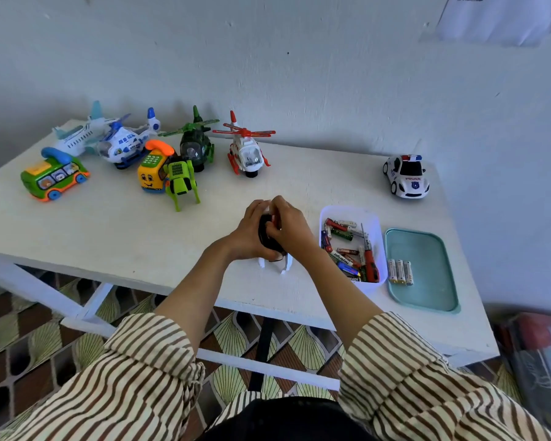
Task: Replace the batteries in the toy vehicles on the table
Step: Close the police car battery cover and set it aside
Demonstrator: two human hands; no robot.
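Both hands meet at the table's middle front around a small white toy vehicle with a black underside turned up. My left hand cups its left side. My right hand covers its top, fingertips pressing on the black part. Only white legs or skids stick out below the hands. A white tub to the right holds loose batteries and a red screwdriver. Three batteries lie on a teal tray.
Along the back of the white table stand a green bus, a white plane, a blue helicopter, a yellow phone bus, a green robot dog, a dark green helicopter, a red-white helicopter and a police car.
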